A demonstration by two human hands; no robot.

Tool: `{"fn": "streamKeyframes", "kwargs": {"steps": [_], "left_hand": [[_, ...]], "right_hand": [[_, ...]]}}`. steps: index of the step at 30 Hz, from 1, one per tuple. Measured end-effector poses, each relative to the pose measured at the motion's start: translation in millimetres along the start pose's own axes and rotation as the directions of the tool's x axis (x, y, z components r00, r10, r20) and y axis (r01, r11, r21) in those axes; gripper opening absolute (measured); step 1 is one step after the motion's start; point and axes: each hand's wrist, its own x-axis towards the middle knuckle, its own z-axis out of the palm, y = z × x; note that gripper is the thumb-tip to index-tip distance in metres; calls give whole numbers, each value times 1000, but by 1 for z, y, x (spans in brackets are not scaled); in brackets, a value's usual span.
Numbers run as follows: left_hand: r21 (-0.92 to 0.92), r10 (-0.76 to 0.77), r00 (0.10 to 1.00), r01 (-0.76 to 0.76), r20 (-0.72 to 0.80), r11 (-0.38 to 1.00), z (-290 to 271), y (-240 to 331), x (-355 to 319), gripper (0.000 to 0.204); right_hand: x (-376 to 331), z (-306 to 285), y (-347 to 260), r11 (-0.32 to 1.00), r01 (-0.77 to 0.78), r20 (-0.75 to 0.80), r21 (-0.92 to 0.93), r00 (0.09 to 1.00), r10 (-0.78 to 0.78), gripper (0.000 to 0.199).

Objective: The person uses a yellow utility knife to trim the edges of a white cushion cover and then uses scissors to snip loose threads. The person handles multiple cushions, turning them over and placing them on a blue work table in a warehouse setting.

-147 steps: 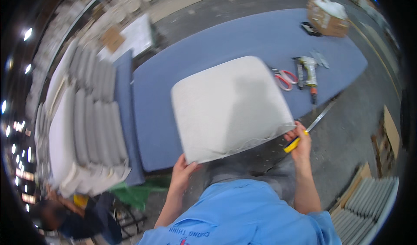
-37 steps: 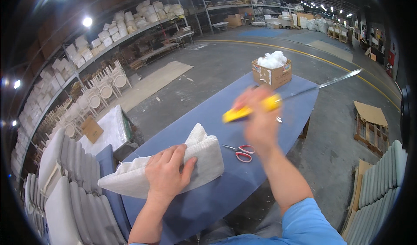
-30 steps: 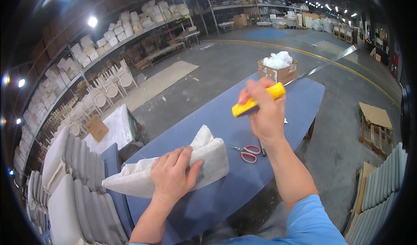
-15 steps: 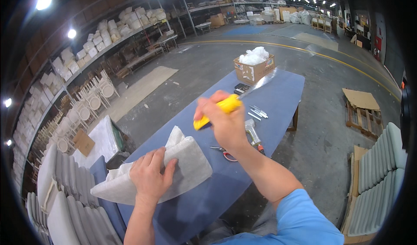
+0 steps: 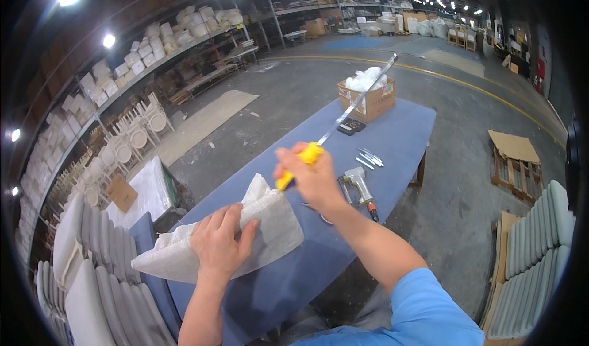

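Note:
My left hand (image 5: pixel 222 240) lies on a light grey fabric-covered piece (image 5: pixel 270 223), which looks like a chair seat cushion. Its thumb is spread from the fingers. A loose flap of cloth stands up at the far edge. My right hand (image 5: pixel 311 177) is closed around a yellow-handled tool (image 5: pixel 310 154) with a long, shiny metal shaft pointing up and away; I cannot make out its exact kind. The handle's lower end is beside the cloth's far edge; contact is unclear. A silver staple gun (image 5: pixel 359 186) lies right of that hand, and red-handled scissors are mostly hidden beneath the wrist.
On the blue-covered table (image 5: pixel 392 137) lie several thin silver sticks (image 5: pixel 370 158), a black device (image 5: pixel 351 126) and a cardboard box (image 5: pixel 380 103) with white stuffing. Stacked grey cushions (image 5: pixel 104 297) stand at left, more cushions (image 5: pixel 534 260) at right. A wooden pallet (image 5: pixel 518 171) is on the floor.
The yellow-handled tool, blurred before, has tilted more upright and come down toward the cloth with my right hand. The scissors are now mostly hidden. My left hand stays on the cushion.

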Motion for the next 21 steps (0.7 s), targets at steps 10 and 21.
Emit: {"fn": "streamKeyframes", "kwargs": {"steps": [10, 21], "left_hand": [[18, 11, 999, -10, -33, 1000, 13, -3, 10, 37], [64, -15, 1000, 16, -6, 998, 30, -13, 19, 41]], "right_hand": [[-122, -138, 155, 97, -254, -138, -962, 762, 632, 54], [13, -207, 131, 128, -80, -15, -989, 896, 443, 53]]}}
